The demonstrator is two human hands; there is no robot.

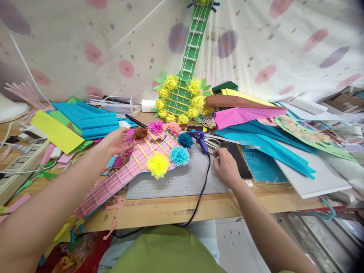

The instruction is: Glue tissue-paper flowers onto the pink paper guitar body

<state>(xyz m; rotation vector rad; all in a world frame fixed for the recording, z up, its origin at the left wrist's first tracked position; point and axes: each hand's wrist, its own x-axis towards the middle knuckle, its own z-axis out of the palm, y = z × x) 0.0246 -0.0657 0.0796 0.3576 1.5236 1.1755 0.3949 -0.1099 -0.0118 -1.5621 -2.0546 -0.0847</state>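
A pink paper guitar (pixel 125 174) lies on the wooden table, ringed by paper flowers: brown (pixel 140 133), magenta (pixel 155 126), yellow (pixel 157 164), light blue (pixel 179 156). My left hand (pixel 118 140) rests flat on the guitar's upper left edge, fingers next to the brown flower, holding nothing. My right hand (pixel 224 163) hovers on the grey cutting mat (pixel 182 178), fingers pinched near the scissors (pixel 212 143) and the blue glue gun (pixel 200 141). Whether it grips something small is unclear.
A green paper guitar with yellow flowers (pixel 182 94) leans on the cloth backdrop. Folded sheets of blue (pixel 91 119), pink (pixel 244 113) and yellow (pixel 55 131) paper lie around. A power strip (pixel 17 163) sits at the left. The glue gun's black cord (pixel 203 185) drops over the table edge.
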